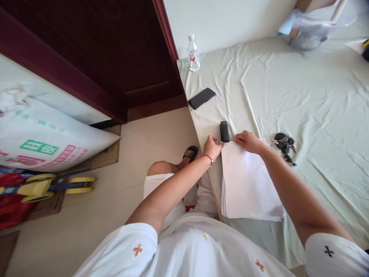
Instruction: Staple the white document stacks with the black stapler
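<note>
A stack of white paper [249,184] lies on the cloth-covered table near its left edge, its sheets slightly uneven. My left hand [212,148] is closed on the stack's far left corner, with the thumb and fingers pinching it. My right hand [248,141] grips the far edge of the paper a little further right, its fingertips bent down on it. Between my hands, just beyond the paper's edge, sits a small black stapler [224,131]. Neither hand is on the stapler.
A black phone [201,98] and a clear water bottle [194,54] stand along the table's left side. Keys [285,146] lie right of the paper. A plastic bag [309,34] rests at the back. A large white sack [54,134] is on the floor at left.
</note>
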`<action>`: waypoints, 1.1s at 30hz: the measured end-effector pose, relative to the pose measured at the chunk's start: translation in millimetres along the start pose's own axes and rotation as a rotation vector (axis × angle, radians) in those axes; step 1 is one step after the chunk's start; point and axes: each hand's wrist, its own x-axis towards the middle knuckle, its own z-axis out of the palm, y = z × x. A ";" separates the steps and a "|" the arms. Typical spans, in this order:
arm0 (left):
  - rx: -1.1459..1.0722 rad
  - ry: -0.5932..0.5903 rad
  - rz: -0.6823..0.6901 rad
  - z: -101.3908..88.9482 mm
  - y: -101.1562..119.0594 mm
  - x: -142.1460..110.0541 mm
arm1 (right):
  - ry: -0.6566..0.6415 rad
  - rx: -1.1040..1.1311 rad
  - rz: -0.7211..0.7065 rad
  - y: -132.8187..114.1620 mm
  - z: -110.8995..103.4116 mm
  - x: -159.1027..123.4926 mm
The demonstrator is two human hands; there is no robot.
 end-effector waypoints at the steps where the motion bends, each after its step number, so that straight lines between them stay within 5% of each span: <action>1: 0.039 -0.005 0.040 -1.8 0.7 -1.1 | 0.004 -0.008 -0.001 1.5 0.3 1.1; 9: 0.422 -0.029 0.586 -16.9 -6.3 -7.9 | 0.031 0.020 -0.054 14.1 0.7 4.8; 18: 0.724 -0.034 0.781 -25.4 -12.0 2.8 | 0.060 0.037 -0.087 21.4 5.3 4.7; 25: 0.788 -0.137 0.800 -32.2 -5.3 3.6 | 0.043 -0.056 0.007 8.4 4.5 0.9; 29: 0.483 -0.094 0.772 -32.0 -26.0 -15.5 | 0.052 -0.047 0.055 -3.5 4.7 -23.0; 33: 0.132 -0.124 0.529 -29.2 -44.1 -58.4 | 0.158 0.030 0.032 -19.5 2.1 -58.1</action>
